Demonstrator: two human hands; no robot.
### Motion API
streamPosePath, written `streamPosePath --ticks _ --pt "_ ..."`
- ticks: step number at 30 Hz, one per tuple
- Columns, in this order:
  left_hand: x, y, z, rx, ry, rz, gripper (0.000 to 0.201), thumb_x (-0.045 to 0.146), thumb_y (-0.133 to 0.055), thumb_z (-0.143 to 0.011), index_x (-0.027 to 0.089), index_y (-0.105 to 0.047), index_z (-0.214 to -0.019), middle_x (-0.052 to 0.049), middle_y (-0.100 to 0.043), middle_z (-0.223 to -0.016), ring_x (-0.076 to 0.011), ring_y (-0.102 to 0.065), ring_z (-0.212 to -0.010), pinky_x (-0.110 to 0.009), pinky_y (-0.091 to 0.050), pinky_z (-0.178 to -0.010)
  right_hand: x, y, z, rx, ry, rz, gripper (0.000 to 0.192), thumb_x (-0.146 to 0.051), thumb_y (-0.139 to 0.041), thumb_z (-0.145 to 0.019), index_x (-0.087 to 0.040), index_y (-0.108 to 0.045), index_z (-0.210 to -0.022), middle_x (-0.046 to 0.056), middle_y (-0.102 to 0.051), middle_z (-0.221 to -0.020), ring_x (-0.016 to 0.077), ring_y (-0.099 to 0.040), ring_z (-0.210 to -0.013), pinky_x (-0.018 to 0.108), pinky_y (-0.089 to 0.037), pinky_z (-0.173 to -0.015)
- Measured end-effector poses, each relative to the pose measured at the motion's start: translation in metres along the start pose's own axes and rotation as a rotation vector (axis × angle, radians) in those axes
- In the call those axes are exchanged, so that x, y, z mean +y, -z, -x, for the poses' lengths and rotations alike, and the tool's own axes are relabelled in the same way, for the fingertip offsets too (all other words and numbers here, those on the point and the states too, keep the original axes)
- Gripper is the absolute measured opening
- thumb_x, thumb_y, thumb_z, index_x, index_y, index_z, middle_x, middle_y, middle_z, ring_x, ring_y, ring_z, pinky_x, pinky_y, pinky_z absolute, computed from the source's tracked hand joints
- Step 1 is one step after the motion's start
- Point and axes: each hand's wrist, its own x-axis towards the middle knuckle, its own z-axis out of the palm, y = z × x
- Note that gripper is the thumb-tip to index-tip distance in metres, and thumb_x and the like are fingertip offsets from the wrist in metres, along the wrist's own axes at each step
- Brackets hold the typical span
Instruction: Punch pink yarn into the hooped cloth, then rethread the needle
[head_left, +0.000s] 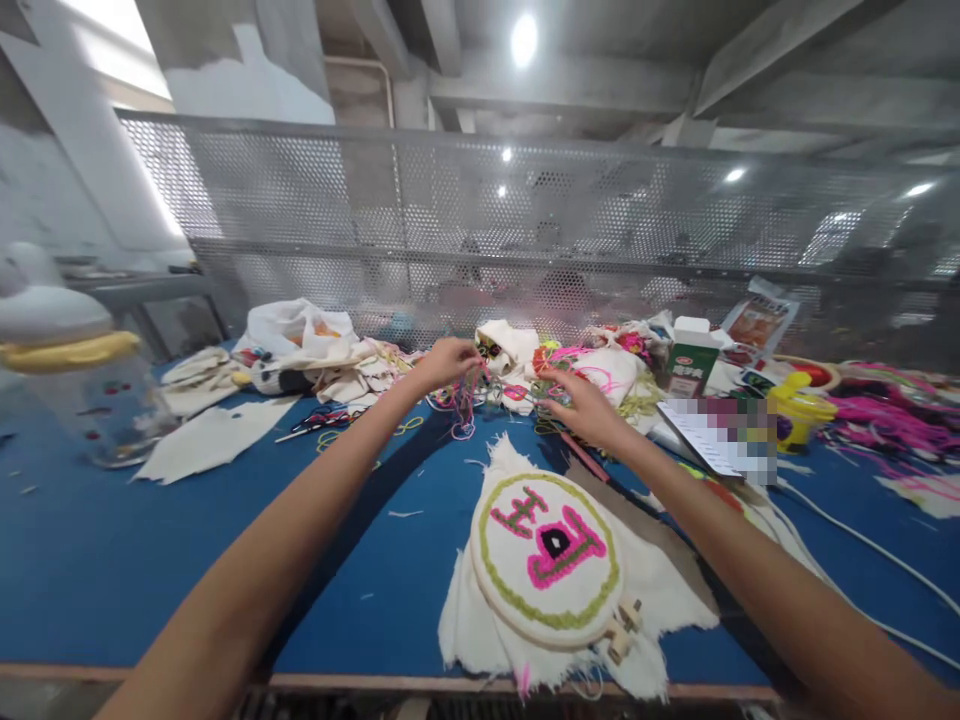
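Both arms reach forward over a blue table (135,560). My left hand (448,362) is closed around a tangle of pink and pale threads (463,408) that hang from it above the table. My right hand (583,402) lies flat, fingers apart, on the pile of yarn and cloth (600,370) at the far side, touching pink yarn. Near the front edge lies an embroidery hoop (547,560) on white cloth, stitched with a green ring and pink shapes around a black patch. Neither hand touches the hoop.
White cloth pieces (214,435) and bags (300,335) lie at the back left, a clear jar with a yellow band (82,400) at far left. A green-white carton (690,365), a yellow object (799,410), pink yarn (892,415) and a white cable (862,540) are on the right. A perforated metal screen (525,220) backs the table.
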Motion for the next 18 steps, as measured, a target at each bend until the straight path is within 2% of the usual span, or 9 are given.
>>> streamPosePath --ticks 2,4,5,7,10,12,15,16,18 --pt "0.010 0.020 -0.016 0.057 0.000 0.101 0.024 0.029 -0.051 -0.084 0.013 -0.055 -0.101 -0.005 -0.060 -0.099 -0.0165 -0.059 -0.083 -0.036 -0.050 -0.072 -0.013 0.001 -0.031 0.014 -0.028 -0.054 0.050 -0.029 -0.059 -0.072 -0.015 -0.047 -0.119 0.015 -0.052 -0.121 0.0230 -0.049 -0.110 0.039 -0.040 -0.090" --pt "0.024 0.035 -0.027 0.130 -0.002 0.212 0.020 0.027 -0.051 -0.084 0.012 -0.057 -0.094 -0.004 -0.062 -0.086 -0.0143 -0.060 -0.076 -0.033 -0.050 -0.069 -0.027 0.000 -0.060 -0.005 -0.123 -0.332 0.060 -0.034 -0.061 -0.071 -0.015 -0.041 -0.124 0.017 -0.050 -0.123 0.0209 -0.049 -0.109 0.033 -0.045 -0.082" --pt "0.031 0.041 -0.031 0.166 -0.004 0.272 0.018 0.025 -0.051 -0.083 0.011 -0.057 -0.094 -0.003 -0.062 -0.079 -0.0133 -0.060 -0.073 -0.030 -0.049 -0.068 -0.033 0.000 -0.071 -0.015 -0.144 -0.431 0.060 -0.032 -0.062 -0.071 -0.015 -0.040 -0.124 0.016 -0.052 -0.120 0.0192 -0.053 -0.104 0.031 -0.046 -0.079" --pt "0.040 0.051 -0.032 0.223 -0.006 0.397 0.021 0.020 -0.051 -0.082 0.012 -0.054 -0.102 -0.002 -0.062 -0.071 -0.0111 -0.060 -0.067 -0.025 -0.049 -0.065 -0.037 0.002 -0.087 -0.059 -0.157 -0.541 0.042 -0.024 -0.060 -0.073 -0.014 -0.050 -0.113 0.012 -0.062 -0.101 0.0146 -0.059 -0.084 0.027 -0.047 -0.071" --pt "0.038 0.065 -0.024 0.277 0.011 0.563 0.026 0.020 -0.048 -0.082 0.013 -0.051 -0.107 -0.002 -0.061 -0.070 -0.0086 -0.058 -0.061 -0.022 -0.048 -0.060 -0.026 0.010 -0.094 -0.114 -0.158 -0.570 0.010 -0.014 -0.054 -0.075 -0.012 -0.061 -0.082 0.004 -0.063 -0.069 0.0087 -0.055 -0.058 0.023 -0.045 -0.059" --pt "0.029 0.075 -0.017 0.305 0.033 0.643 0.024 0.021 -0.049 -0.081 0.014 -0.054 -0.103 -0.002 -0.060 -0.072 -0.0065 -0.056 -0.056 -0.019 -0.047 -0.055 -0.015 0.019 -0.092 -0.121 -0.167 -0.580 0.008 -0.012 -0.053 -0.075 -0.012 -0.061 -0.073 0.001 -0.059 -0.060 0.0065 -0.050 -0.051 0.022 -0.042 -0.054" --pt "0.020 0.087 -0.010 0.345 0.052 0.722 0.021 0.022 -0.050 -0.080 0.016 -0.058 -0.098 -0.001 -0.058 -0.071 -0.0035 -0.049 -0.048 -0.015 -0.040 -0.045 -0.011 0.026 -0.087 -0.134 -0.175 -0.600 0.007 -0.015 -0.054 -0.076 -0.013 -0.060 -0.073 0.001 -0.058 -0.063 0.0061 -0.050 -0.052 0.020 -0.042 -0.053" --pt "0.021 0.090 -0.008 0.346 0.055 0.744 0.020 0.023 -0.051 -0.079 0.017 -0.059 -0.096 0.000 -0.057 -0.070 -0.0030 -0.046 -0.046 -0.014 -0.038 -0.043 -0.015 0.026 -0.086 -0.158 -0.164 -0.607 0.007 -0.018 -0.055 -0.076 -0.014 -0.061 -0.078 0.002 -0.060 -0.068 0.0071 -0.053 -0.057 0.020 -0.042 -0.054" --pt "0.027 0.092 -0.006 0.316 0.051 0.760 0.018 0.021 -0.053 -0.077 0.016 -0.062 -0.093 0.000 -0.058 -0.069 -0.0026 -0.045 -0.045 -0.014 -0.037 -0.043 -0.025 0.020 -0.085 -0.230 -0.111 -0.616 0.020 -0.027 -0.058 -0.076 -0.016 -0.061 -0.092 0.006 -0.063 -0.086 0.0098 -0.057 -0.073 0.021 -0.044 -0.060"
